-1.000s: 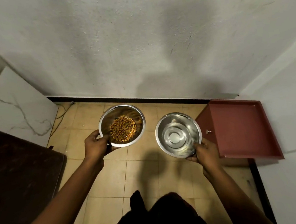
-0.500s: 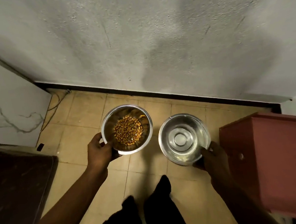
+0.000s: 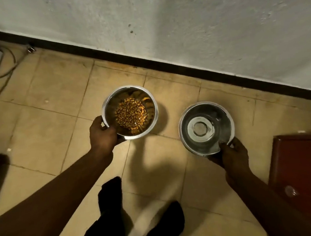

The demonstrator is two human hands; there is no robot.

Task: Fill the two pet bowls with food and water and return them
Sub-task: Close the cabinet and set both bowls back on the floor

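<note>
A steel food bowl (image 3: 150,103) with brown kibble (image 3: 131,113) in its bottom is held low over the tiled floor, and my left hand (image 3: 102,135) grips its near-left rim. To its right is a second steel bowl, the water bowl (image 3: 221,123), holding clear water. My right hand (image 3: 233,154) grips its near rim. Both bowls are level and a little apart, close to the floor; whether they touch it I cannot tell.
A white wall (image 3: 179,20) with a black skirting strip (image 3: 145,61) runs behind the bowls. A red-brown cabinet (image 3: 306,170) stands at the right. A cable (image 3: 0,73) lies at the left wall. My dark-clothed legs (image 3: 142,223) are below.
Both bowls have gone down towards the floor and closer to the wall as my view tilted downward. My hands keep the same grips.
</note>
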